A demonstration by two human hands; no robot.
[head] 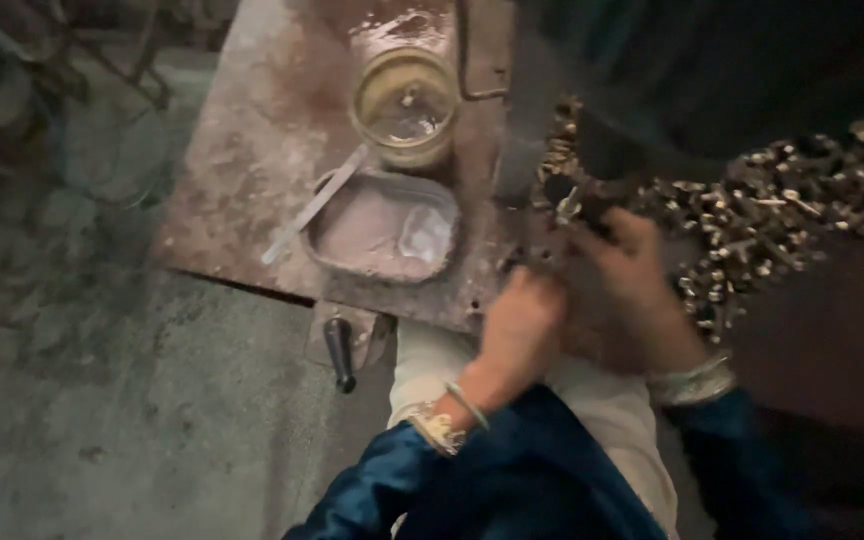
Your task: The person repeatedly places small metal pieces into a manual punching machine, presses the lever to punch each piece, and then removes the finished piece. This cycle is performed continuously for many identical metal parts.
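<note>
Your two hands reach forward from dark blue satin sleeves, meeting at the near edge of a rusty metal desk (252, 180). Your left hand (520, 325) is curled loosely into a half fist, knuckles up, pressed against the desk's edge; the picture is blurred, so you cannot tell whether it grips anything. A thin bangle and a beaded bracelet circle that wrist. Your right hand (632, 280) lies just beside it, fingers bent forward and closed around a small dark metal part (577, 195) that sits at the left end of a heap of small metal pieces (762, 215). A broad silver bangle sits on that wrist.

The heap is a long scatter of short, pale, shiny bits, like screws or little fittings, spread across the dark surface to the right of the desk and running off towards the right edge of the view. The single pieces are too small and blurred to name surely.

On the desk, well to the left of your hands, stands a round glass jar (405, 105) with cloudy liquid in it. Just in front of the jar lies a shallow rounded metal tray (384, 228) holding a pale pinkish paste, with a thin flat metal strip (314, 203) resting on its left rim. A dark handle (340, 352) hangs below the desk's near edge, above a grey concrete floor (132, 400)
</note>
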